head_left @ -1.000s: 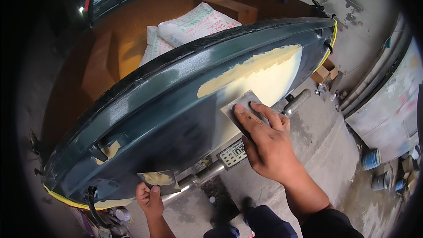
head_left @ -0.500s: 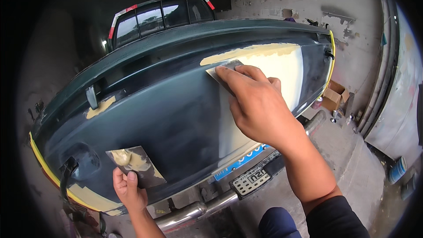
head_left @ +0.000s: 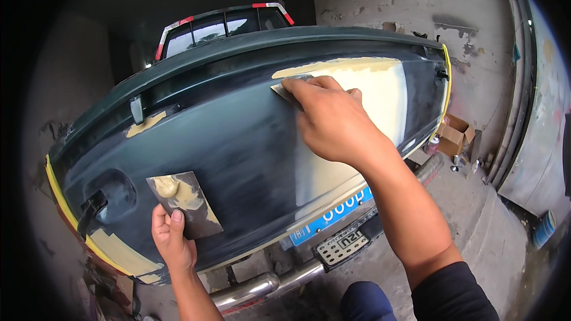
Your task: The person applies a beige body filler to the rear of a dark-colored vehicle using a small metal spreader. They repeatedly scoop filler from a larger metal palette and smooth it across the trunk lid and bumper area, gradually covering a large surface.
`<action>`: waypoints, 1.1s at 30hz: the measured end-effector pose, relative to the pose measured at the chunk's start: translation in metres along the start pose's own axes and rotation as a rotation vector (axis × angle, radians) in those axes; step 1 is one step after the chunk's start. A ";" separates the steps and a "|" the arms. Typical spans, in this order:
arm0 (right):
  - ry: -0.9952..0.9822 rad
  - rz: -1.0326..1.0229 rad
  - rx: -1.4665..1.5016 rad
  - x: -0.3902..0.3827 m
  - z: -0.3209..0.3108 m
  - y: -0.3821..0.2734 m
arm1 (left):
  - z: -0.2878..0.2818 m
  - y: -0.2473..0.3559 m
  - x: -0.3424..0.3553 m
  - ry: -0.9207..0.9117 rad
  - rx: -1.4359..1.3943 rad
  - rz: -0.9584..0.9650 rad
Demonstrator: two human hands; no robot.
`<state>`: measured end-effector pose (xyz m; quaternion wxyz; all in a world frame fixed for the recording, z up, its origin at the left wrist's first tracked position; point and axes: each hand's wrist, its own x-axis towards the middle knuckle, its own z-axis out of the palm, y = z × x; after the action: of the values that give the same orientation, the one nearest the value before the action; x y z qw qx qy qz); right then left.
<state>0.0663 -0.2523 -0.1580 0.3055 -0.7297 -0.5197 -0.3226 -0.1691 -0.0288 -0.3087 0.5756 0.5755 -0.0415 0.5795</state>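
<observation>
Filler (head_left: 380,104) is already covering a broad patch on the tailgate's (head_left: 238,131) right half, its ragged upper band (head_left: 357,66) seemingly awaiting smoothing. The right hand (head_left: 336,119) is gripping a flat spreader (head_left: 284,91) near that band's left end; the left hand (head_left: 173,238) is pinching a grey plate (head_left: 201,219) (a thick dollop (head_left: 166,187) is sitting on it).

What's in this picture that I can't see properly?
All in the head view:
- Most of the right-hand scraper: covered by the right hand.
- The blue plate's right end: behind the right forearm.
- Inside the truck bed: behind the tailgate.
- Left forearm's rest: cut off by the lower edge.
</observation>
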 end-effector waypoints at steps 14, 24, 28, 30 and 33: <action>0.028 -0.004 0.016 -0.026 0.023 -0.009 | 0.002 -0.003 -0.003 0.004 0.004 0.049; 0.102 -0.027 0.024 -0.071 0.052 -0.015 | -0.002 -0.010 -0.008 -0.030 -0.004 0.033; 0.130 -0.030 0.018 -0.089 0.066 -0.018 | -0.005 -0.011 -0.010 -0.045 -0.012 0.035; 0.147 -0.028 -0.001 -0.098 0.076 -0.019 | -0.006 -0.011 -0.012 -0.050 -0.013 0.037; 0.137 -0.018 -0.001 -0.112 0.087 -0.022 | -0.009 -0.012 -0.013 -0.058 -0.017 0.038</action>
<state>0.0301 -0.2413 -0.2967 0.3369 -0.7016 -0.5038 -0.3748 -0.1703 -0.0262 -0.3288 0.5681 0.5861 -0.0737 0.5730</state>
